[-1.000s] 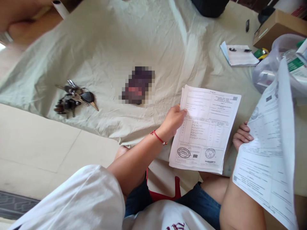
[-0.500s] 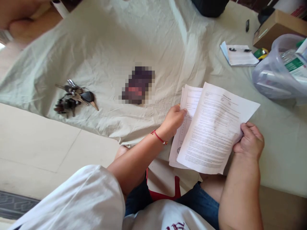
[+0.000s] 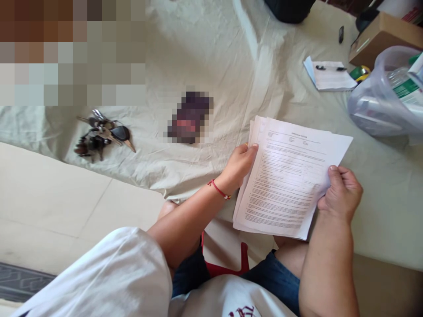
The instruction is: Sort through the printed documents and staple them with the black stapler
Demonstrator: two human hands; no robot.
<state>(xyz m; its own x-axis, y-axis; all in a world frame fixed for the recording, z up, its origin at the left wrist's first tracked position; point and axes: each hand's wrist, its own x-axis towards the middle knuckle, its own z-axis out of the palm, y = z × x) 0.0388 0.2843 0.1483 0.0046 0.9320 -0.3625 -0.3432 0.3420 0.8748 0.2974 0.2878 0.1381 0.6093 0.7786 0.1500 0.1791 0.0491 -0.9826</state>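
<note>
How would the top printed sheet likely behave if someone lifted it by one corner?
The top sheet would probably flop, since its edge looks thin and it seems to bow near the right hand. It might also slide easily over the sheets beneath, whose edges jut out unaligned on the left.

2 forearms (image 3: 193,213) extend forward, left hand (image 3: 243,163) and right hand (image 3: 342,191) each pinching, thumbs (image 3: 335,174) on top.
</note>
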